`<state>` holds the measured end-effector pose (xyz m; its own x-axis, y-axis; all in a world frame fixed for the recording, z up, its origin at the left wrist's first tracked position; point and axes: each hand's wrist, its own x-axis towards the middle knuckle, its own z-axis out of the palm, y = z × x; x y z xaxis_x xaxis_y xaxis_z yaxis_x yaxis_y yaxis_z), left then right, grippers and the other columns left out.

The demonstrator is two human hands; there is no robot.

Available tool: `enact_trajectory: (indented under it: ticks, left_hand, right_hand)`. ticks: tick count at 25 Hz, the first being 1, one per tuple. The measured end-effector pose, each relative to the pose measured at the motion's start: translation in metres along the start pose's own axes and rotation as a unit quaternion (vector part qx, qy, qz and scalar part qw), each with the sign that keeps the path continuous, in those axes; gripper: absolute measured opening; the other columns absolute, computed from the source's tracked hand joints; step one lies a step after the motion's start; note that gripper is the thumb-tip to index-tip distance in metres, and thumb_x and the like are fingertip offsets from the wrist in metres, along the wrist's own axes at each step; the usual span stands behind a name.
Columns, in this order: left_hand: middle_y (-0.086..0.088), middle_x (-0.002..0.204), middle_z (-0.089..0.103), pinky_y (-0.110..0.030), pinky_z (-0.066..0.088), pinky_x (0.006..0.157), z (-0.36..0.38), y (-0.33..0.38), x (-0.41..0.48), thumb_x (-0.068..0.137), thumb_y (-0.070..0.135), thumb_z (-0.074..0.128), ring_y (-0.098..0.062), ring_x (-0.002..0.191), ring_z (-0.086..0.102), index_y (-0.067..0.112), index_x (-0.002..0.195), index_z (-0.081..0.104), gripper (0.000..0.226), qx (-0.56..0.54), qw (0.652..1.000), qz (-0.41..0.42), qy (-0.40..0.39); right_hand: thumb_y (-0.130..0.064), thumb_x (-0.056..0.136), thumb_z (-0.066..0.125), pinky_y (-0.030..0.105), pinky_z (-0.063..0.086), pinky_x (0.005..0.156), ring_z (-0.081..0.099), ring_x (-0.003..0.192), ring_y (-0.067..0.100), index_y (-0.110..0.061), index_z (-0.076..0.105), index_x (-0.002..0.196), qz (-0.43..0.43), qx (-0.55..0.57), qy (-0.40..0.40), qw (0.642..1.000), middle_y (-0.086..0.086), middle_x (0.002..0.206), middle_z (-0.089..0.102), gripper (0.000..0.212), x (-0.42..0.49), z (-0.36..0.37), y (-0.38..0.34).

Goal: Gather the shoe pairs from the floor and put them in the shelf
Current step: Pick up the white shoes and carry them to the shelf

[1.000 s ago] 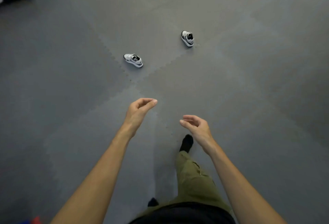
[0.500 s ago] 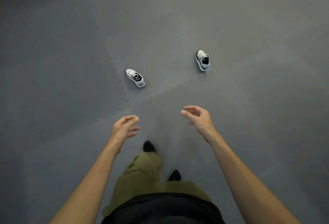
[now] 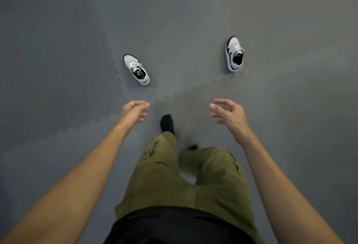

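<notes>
Two white sneakers with black trim lie apart on the grey foam floor. The left sneaker points up and to the left; the right sneaker points straight away from me. My left hand hovers just below the left sneaker, fingers loosely curled, holding nothing. Below the right sneaker my right hand is spread open and empty. Neither hand touches a shoe. No shelf is in view.
The floor is interlocking grey foam mats with toothed seams meeting between the shoes. My legs in olive trousers fill the lower middle, with one black-socked foot stepping forward between my hands.
I have walked closer: both sneakers look larger and nearer to my hands. My hands have spread wider apart, each lined up below one shoe. The black sign at top left has left the view.
</notes>
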<state>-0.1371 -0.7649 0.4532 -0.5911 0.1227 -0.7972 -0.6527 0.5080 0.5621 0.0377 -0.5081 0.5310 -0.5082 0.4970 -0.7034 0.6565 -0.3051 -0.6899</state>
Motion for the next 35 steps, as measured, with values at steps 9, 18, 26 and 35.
enact_trajectory:
  ticks: [9, 18, 26, 35]
  left_hand:
    - [0.0, 0.096, 0.071, -0.025, 0.053, 0.071, 0.09, 0.057, 0.205, 0.092, 0.024, 0.069, -0.015, 0.08, 0.065, 0.019, 0.104, 0.068, 0.013, -0.036, 0.992, -0.065, 0.1]
    - [-0.011, 0.137, 0.062, -0.04, 0.047, 0.106, 0.107, -0.026, 0.458, 0.087, 0.02, 0.068, -0.03, 0.126, 0.058, 0.011, 0.136, 0.056, 0.052, 0.226, 0.951, -0.084, 0.194]
    - [-0.016, 0.121, 0.067, -0.043, 0.051, 0.093, 0.106, -0.08, 0.56, 0.088, 0.01, 0.06, -0.035, 0.114, 0.063, 0.011, 0.125, 0.06, 0.036, 0.382, 0.893, -0.08, 0.222]
    - [-0.012, 0.1, 0.074, -0.039, 0.048, 0.077, 0.2, -0.071, 0.522, 0.088, 0.026, 0.061, -0.039, 0.103, 0.066, 0.018, 0.094, 0.066, 0.011, 0.393, 0.909, 0.07, 0.122]
  right_hand:
    - [-0.024, 0.09, 0.073, 0.033, 0.056, 0.074, 0.071, 0.078, 0.017, -0.016, 0.07, 0.108, 0.049, -0.013, -0.087, 0.995, 0.008, 0.102, 0.075, 0.019, 0.283, 0.032, -0.015]
    - [-0.021, 0.089, 0.073, 0.025, 0.055, 0.066, 0.07, 0.073, 0.013, -0.02, 0.07, 0.096, 0.083, -0.052, -0.155, 0.983, 0.004, 0.095, 0.074, 0.008, 0.475, 0.134, 0.093]
    - [-0.023, 0.092, 0.068, 0.025, 0.056, 0.063, 0.071, 0.081, 0.017, -0.022, 0.07, 0.091, 0.123, -0.055, -0.165, 0.977, 0.006, 0.095, 0.075, 0.002, 0.545, 0.204, 0.163]
    - [-0.02, 0.092, 0.067, 0.031, 0.057, 0.072, 0.064, 0.087, 0.018, -0.019, 0.068, 0.093, 0.17, -0.038, -0.081, 0.981, 0.002, 0.091, 0.067, 0.002, 0.577, 0.185, 0.168]
